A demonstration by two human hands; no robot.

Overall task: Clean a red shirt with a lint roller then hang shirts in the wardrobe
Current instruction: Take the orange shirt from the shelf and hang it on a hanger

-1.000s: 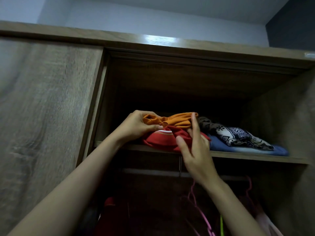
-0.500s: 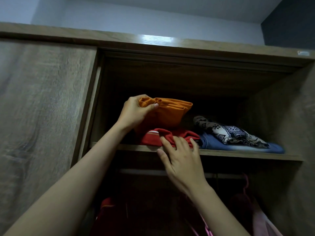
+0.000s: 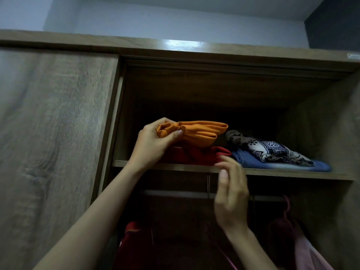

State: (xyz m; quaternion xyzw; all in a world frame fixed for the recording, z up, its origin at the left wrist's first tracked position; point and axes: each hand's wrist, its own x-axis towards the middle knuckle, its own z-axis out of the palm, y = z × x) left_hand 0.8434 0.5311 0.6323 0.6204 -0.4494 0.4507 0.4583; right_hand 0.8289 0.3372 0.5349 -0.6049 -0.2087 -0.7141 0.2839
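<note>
A folded red shirt [image 3: 194, 155] lies on the wardrobe shelf [image 3: 272, 173], under an orange garment [image 3: 198, 133] that the left hand [image 3: 153, 145] grips by its bunched end. The right hand [image 3: 231, 190], loose-fingered and holding nothing, hovers at the shelf's front edge. Soft, light and floppy, the shirt looks best taken by its front fold.

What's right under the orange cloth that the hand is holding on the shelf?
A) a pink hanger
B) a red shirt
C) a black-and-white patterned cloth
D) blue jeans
B: the red shirt lies folded on the shelf, directly beneath the orange cloth that the left hand grips.
</note>
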